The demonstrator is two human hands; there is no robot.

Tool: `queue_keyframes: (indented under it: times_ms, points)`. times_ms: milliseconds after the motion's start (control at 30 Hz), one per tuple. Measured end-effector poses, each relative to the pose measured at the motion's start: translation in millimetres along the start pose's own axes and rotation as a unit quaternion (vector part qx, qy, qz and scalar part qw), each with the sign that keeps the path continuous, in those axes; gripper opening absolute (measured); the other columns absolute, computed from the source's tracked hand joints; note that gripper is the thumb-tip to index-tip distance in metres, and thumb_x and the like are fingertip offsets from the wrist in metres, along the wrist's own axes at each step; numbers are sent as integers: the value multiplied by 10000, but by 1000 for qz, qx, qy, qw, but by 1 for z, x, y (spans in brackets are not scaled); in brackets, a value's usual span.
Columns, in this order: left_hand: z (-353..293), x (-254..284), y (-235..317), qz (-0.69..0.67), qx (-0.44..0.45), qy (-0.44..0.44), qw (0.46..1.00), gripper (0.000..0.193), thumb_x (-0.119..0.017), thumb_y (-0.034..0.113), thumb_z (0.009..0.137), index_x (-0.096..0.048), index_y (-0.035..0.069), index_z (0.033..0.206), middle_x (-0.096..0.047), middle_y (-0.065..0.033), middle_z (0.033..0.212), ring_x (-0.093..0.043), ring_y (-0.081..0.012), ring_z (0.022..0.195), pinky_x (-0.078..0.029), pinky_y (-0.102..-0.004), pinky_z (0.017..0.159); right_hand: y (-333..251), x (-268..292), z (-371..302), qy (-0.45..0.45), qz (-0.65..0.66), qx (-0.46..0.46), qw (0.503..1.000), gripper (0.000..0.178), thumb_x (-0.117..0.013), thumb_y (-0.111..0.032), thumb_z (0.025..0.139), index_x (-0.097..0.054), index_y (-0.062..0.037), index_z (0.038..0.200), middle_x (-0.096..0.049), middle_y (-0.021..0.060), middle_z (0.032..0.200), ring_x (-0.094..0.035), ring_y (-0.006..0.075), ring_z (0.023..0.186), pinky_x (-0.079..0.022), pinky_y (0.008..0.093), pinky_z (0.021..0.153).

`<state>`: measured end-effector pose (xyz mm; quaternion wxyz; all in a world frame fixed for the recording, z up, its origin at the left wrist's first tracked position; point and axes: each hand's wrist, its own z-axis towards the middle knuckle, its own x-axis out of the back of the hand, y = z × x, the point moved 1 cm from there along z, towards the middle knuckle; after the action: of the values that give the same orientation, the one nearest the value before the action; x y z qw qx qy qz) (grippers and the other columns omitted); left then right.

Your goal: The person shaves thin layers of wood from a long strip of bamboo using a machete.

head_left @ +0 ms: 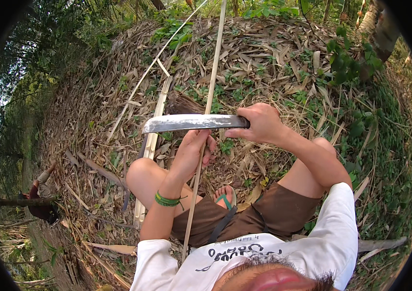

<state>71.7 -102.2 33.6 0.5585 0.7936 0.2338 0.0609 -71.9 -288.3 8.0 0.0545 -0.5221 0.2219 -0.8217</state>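
Observation:
A long, thin bamboo strip (213, 72) runs from my lap up past the top of the view. My left hand (191, 149), a green band round its wrist, is closed around the strip just below the blade. In my right hand (260, 122) is the handle of a machete (186, 122), its grip mostly hidden by my fingers. The long, slightly curved blade points left and lies across the strip, over it in the view. Whether the edge bites into the strip I cannot tell.
Split bamboo lengths (155, 126) lie on the leaf-covered ground beside my left knee, with another thin strip (140, 80) beyond. A wooden stump (182, 104) is in front of me. Another person (43, 196) is at the far left. Leafy plants (354, 58) stand at the right.

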Motion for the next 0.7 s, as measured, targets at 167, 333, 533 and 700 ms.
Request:
queue_keyframes:
  times_ms: [167, 333, 533, 700]
  points:
    - [0, -2, -13, 174, -62, 38, 982, 394, -469, 366, 1076, -558, 35, 882, -443, 40, 636, -407, -48, 528, -341, -234, 495, -4, -4, -1, 37, -20, 15, 999, 749, -618, -794, 784, -621, -58, 643, -590, 118, 551, -633, 319, 526, -495, 444, 508]
    - [-14, -11, -13, 167, -113, 59, 978, 330, -442, 361, 1086, -496, 45, 1005, -418, 47, 646, -387, -38, 568, -329, -244, 504, 27, 5, 8, 99, -53, -17, 994, 722, -603, -769, 819, -616, -69, 645, -587, 105, 545, -628, 306, 515, -479, 442, 480]
    - [-46, -6, -28, 168, -69, 7, 983, 333, -436, 390, 1090, -489, 83, 972, -360, 59, 620, -288, -28, 495, -238, -212, 424, 90, 37, 18, 117, 50, -213, 969, 791, -513, -779, 878, -635, -36, 637, -579, 163, 538, -635, 344, 533, -484, 453, 500]
    - [-31, -8, -27, 172, -69, 47, 982, 346, -402, 368, 1103, -496, 74, 946, -360, 47, 619, -300, -35, 494, -252, -217, 429, 48, 11, 8, 35, 4, -100, 994, 821, -471, -778, 902, -650, -18, 649, -586, 173, 541, -644, 348, 540, -495, 469, 527]
